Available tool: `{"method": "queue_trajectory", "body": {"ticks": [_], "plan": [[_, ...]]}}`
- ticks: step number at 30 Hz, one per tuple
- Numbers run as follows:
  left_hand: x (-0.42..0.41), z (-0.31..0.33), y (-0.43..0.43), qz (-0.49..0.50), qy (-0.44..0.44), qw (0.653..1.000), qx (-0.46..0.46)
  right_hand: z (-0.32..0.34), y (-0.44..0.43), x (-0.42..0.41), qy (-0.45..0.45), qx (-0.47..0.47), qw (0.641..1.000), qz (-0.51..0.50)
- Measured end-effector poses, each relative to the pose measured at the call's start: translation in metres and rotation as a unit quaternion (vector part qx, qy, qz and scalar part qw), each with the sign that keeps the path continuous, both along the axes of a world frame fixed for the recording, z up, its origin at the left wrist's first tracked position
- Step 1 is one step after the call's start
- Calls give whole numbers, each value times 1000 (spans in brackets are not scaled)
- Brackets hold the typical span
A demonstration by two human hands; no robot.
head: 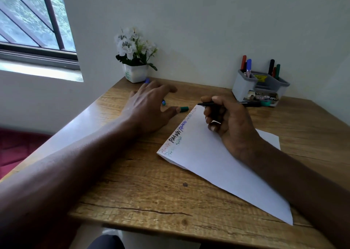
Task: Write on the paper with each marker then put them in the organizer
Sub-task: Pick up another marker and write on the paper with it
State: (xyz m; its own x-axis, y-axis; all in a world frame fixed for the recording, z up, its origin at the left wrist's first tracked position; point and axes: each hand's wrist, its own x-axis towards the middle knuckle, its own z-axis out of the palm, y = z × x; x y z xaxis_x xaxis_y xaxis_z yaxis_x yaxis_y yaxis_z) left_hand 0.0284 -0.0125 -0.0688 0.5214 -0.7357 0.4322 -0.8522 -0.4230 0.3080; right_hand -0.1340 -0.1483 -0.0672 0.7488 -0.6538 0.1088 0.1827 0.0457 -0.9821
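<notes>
Gripping a slim dark marker (206,103), the right hand (231,119) sits right of centre with its fingers curled around the barrel. The tip points left, at the upper corner of the paper (208,163). This smooth white sheet lies at a slant across the wood-grain surface (151,192), and lines of red, black, blue and green lettering run along its left edge.

The left hand (149,104), at centre-left, is palm down with its fingers spread wide and almost straight, holding nothing. A green cap (184,108) lies just beside the thumb tip, a blue cap (163,102) peeks from under the palm, and another blue end (147,81) shows past the fingertips.

At upper right, a grey plastic organizer (261,89) with boxy compartments stands against the wall. It holds upright a red marker (243,62), a blue marker (248,66), a black marker (271,66) and a green marker (277,70). A dark barrel with a teal end (253,103) lies in front of it; I cannot tell whether it belongs to the held marker.

A square white pot of white flowers (136,72) stands at the surface's far left corner.
</notes>
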Motion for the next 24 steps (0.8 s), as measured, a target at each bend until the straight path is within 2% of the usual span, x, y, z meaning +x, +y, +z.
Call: {"method": "queue_trajectory", "body": {"ticks": [3, 6, 9, 11, 14, 16, 19, 21, 24], "plan": [[1, 0, -11, -15, -47, 999, -8, 1, -4, 1, 17, -3, 1000, -7], [1, -2, -22, -10, -96, 995, 23, 2, -6, 2, 23, 9, 1000, -8], [5, -4, -28, -14, -97, 993, 69, 2, -9, 3, 6, 29, 1000, -7], [6, -5, -28, -17, -83, 994, 68, 2, -10, 4, 0, 34, 999, -6], [8, -6, -25, -28, -39, 999, 1, 3, -13, 3, -4, 30, 1000, -2], [10, -7, -20, -64, 42, 993, -87, 4, -14, 2, -12, 37, 999, -1], [10, -5, -10, -147, 191, 951, -192, 4, -15, 0, -14, 54, 998, 10], [7, -3, -3, -184, 223, 936, -202, 4, -15, -1, -10, 55, 998, 28], [4, -1, -1, -213, 234, 931, -182, 5, -13, -2, -6, 47, 998, 47]]}}
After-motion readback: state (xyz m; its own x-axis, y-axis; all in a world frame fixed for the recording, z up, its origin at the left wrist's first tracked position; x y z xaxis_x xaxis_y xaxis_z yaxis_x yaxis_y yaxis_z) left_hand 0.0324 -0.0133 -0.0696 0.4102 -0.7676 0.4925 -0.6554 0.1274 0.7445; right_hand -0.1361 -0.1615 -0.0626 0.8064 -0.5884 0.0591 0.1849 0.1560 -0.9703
